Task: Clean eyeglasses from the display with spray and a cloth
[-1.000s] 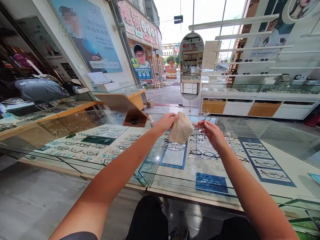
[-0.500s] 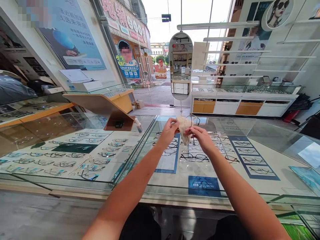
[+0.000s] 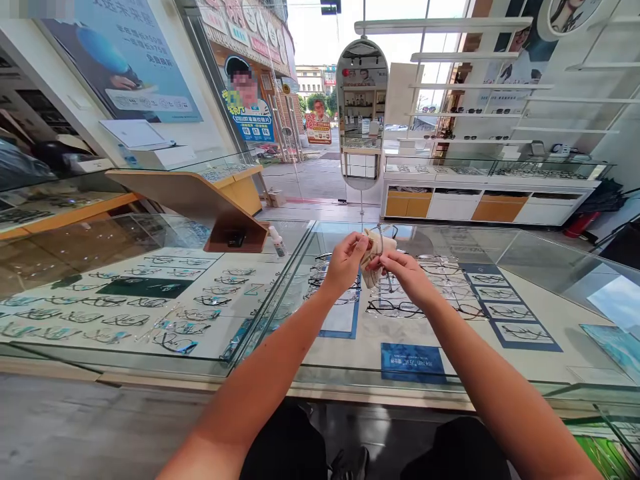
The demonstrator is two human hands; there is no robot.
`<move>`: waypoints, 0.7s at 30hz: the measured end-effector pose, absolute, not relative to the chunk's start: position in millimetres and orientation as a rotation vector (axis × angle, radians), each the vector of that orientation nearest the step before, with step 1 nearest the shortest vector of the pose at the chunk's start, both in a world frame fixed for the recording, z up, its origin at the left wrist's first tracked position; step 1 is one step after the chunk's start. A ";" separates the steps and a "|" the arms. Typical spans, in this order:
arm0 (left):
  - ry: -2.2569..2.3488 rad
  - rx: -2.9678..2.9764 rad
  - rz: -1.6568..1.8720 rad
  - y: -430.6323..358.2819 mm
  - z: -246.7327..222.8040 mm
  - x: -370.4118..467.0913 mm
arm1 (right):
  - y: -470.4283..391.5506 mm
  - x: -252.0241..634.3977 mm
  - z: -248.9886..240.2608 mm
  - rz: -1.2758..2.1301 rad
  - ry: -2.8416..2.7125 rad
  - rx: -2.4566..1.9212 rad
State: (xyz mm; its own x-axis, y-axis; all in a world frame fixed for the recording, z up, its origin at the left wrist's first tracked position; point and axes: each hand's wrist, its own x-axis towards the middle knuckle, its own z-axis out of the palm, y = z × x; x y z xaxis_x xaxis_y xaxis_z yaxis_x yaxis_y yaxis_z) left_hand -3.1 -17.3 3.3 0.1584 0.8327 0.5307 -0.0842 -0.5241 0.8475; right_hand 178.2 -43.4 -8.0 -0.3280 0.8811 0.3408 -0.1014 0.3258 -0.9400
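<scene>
Above the glass display case, both of my hands meet around a pair of thin-rimmed glasses and a cream cleaning cloth. My left hand is closed, its thumb and fingers pinching the cloth against the frame. Fingertips of my right hand grip the glasses from the other side, just below the cloth. The cloth is bunched over part of the frame, so much of the glasses is hidden.
Rows of eyeglasses lie inside the glass case beneath my hands. A small white spray bottle stands on the left case, beside a brown tilted stand. An oval mirror hangs ahead. A blue card lies near the front edge.
The cloth has shifted right and is now bunched around the frame instead of hanging down. My left hand has moved slightly right. The view has tilted a little downward.
</scene>
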 end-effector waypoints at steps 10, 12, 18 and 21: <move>0.682 1.475 1.557 -22.7 2.8 2.3 | -45.2 174.7 -10.9 1.301 -1.571 -0.639; 0.662 1.445 1.536 -23.4 4.4 2.2 | -45.3 174.7 -11.4 1.305 -1.568 -0.637; 0.647 1.211 1.418 -17.9 6.2 -1.9 | -45.3 176.3 -12.4 1.297 -1.576 -0.632; 0.639 1.204 1.261 -15.4 5.6 -5.9 | -46.2 177.2 -10.7 1.294 -1.579 -0.631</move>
